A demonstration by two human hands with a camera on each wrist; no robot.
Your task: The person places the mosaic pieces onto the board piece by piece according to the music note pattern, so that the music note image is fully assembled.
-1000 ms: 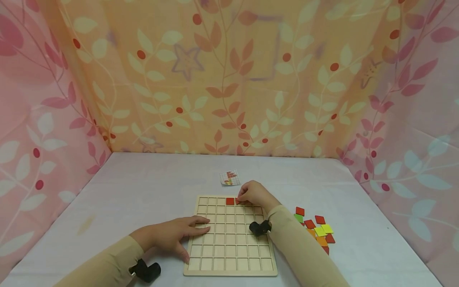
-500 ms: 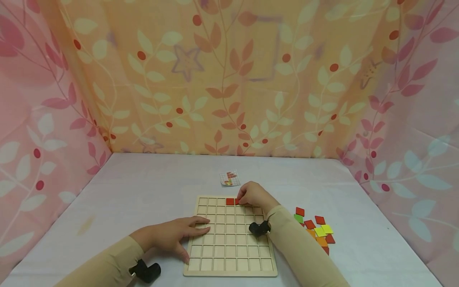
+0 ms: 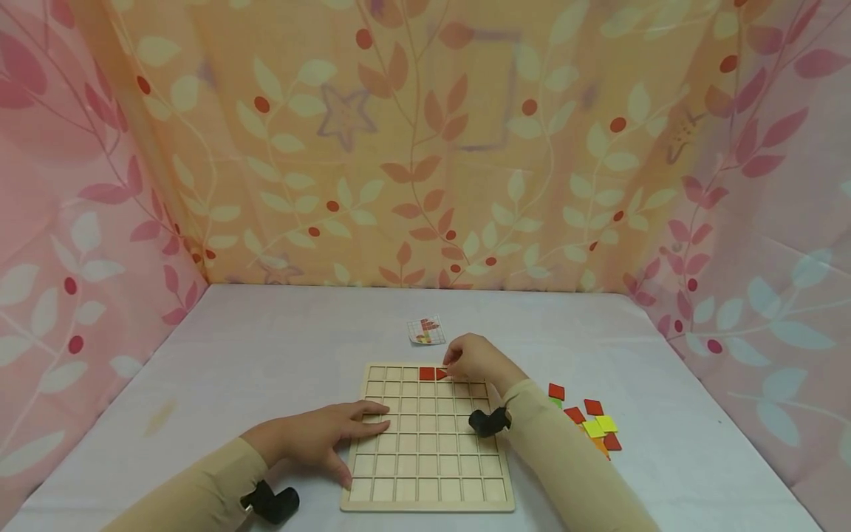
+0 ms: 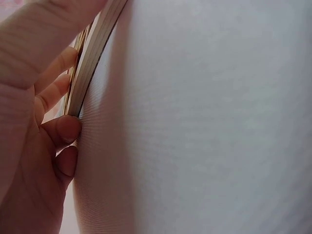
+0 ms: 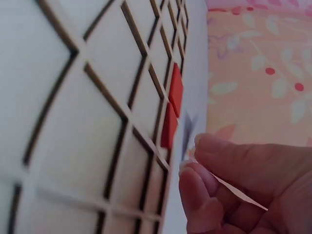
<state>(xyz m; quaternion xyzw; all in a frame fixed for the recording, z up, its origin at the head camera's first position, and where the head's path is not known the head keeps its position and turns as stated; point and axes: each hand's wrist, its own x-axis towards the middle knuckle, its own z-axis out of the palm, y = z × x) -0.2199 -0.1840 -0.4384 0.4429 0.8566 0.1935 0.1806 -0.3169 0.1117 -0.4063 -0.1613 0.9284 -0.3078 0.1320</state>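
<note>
A wooden grid board point(image 3: 428, 506) lies on the table before me. A red square tile point(image 3: 427, 374) sits in its far row, and a red triangular tile point(image 5: 169, 126) lies in the cell to the right of it. My right hand point(image 3: 480, 362) is just right of the triangle, thumb and index tip close together with nothing between them in the right wrist view. My left hand point(image 3: 319, 436) rests spread at the board's left side, two fingers over its surface and the thumb at the edge. In the left wrist view, fingertips point(image 4: 68, 127) touch the board's side.
Loose red, yellow, orange and green tiles point(image 3: 594, 428) lie right of the board, partly behind the right sleeve point(image 3: 565, 451). A small printed pattern card point(image 3: 426, 330) lies beyond the far edge. Patterned curtains point(image 3: 425, 148) enclose the table.
My right hand has let go of the red triangular tile and shifted slightly right, so more of the tile shows. My left hand has stayed in place.
</note>
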